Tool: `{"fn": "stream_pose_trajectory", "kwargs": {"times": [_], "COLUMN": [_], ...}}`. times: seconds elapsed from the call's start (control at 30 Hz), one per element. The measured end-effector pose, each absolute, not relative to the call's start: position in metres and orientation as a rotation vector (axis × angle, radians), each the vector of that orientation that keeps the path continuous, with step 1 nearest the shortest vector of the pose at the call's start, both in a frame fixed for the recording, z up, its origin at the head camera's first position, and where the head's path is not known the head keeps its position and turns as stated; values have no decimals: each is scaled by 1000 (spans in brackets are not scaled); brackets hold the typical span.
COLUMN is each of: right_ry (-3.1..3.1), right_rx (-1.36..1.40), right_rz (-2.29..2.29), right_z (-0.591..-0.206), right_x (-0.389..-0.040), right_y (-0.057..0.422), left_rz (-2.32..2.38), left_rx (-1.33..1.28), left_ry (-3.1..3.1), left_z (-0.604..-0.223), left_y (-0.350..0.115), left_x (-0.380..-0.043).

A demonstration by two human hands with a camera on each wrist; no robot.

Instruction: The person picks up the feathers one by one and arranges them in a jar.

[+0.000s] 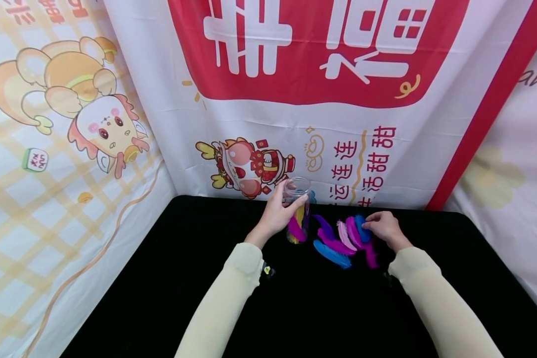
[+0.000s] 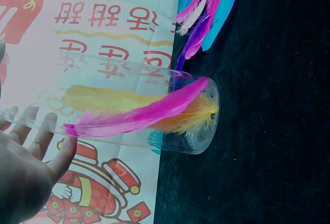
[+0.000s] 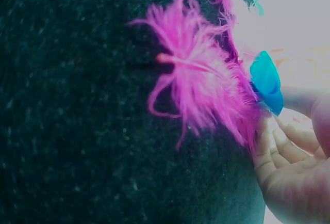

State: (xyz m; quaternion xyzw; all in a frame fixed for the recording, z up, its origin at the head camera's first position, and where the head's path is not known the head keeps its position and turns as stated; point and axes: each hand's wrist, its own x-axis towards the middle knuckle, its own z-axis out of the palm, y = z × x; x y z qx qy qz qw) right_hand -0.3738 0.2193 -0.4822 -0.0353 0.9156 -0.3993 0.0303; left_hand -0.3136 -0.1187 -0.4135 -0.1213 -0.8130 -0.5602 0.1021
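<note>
My left hand [image 1: 275,214] holds a clear plastic cylinder [image 2: 203,137] upright on the table, gripping it near its open top. Inside stand a magenta feather [image 2: 144,115] and a fluffy yellow feather [image 2: 98,98]. To the right, my right hand [image 1: 385,227] pinches a blue feather [image 3: 266,79] between thumb and fingers, at the right end of a row of loose feathers. Just below those fingers lies a fluffy magenta feather [image 3: 201,74]. The row also has a purple feather [image 1: 324,226], a pale pink feather [image 1: 345,236] and another blue feather [image 1: 332,254] in front.
A black cloth-covered table [image 1: 322,308] runs up to a white and red printed curtain [image 1: 273,119] behind the cylinder. Another printed curtain [image 1: 62,199] borders the left side. A small black item with a yellow mark [image 1: 267,270] shows at my left cuff.
</note>
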Motion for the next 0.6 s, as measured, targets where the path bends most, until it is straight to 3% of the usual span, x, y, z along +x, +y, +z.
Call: {"fn": "stream_pose_trajectory", "kwargs": {"times": [0.6], "right_ry": [2764], "right_rx": [-88], "right_rz": [-1250], "right_z": [-486], "right_x": [-380], "right_y": [223], "left_rz": [-1657], "left_rx": [-373], "left_ry": [-2403], "left_z": [-413], "left_y": [-119], "left_x": [-313]}}
